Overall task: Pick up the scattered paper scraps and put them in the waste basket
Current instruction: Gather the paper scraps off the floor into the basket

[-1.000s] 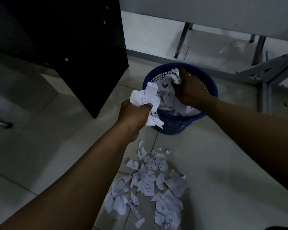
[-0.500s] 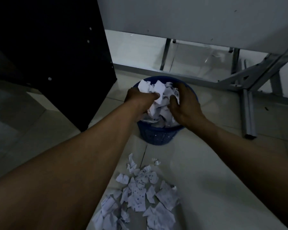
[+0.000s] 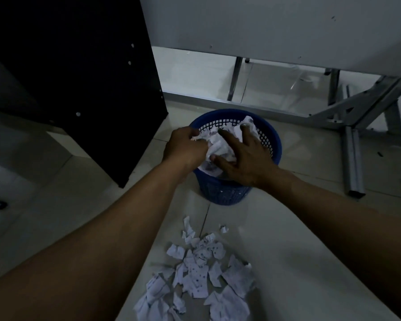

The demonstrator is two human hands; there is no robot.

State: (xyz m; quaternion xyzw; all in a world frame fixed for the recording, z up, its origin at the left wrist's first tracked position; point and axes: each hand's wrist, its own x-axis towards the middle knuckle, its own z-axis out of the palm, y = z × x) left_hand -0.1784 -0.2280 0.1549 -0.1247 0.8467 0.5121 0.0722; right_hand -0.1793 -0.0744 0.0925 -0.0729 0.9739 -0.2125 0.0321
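A blue mesh waste basket (image 3: 272, 144) stands on the tiled floor, filled with crumpled white paper scraps (image 3: 219, 142). Both my hands are over its mouth. My left hand (image 3: 185, 147) is at the left rim, fingers curled down into the paper; whether it still grips any is hidden. My right hand (image 3: 243, 156) lies on the heap with fingers spread and straight, pressing the scraps. A pile of torn scraps (image 3: 199, 279) lies scattered on the floor in front of the basket, between my forearms.
A black cabinet panel (image 3: 83, 77) stands close on the left of the basket. A white table (image 3: 276, 26) with metal legs (image 3: 354, 158) is behind and to the right. One small scrap (image 3: 223, 228) lies apart near the pile.
My left hand has carried its bundle of scraps into the basket. My right hand has gone from curled around paper to spread flat on the heap.
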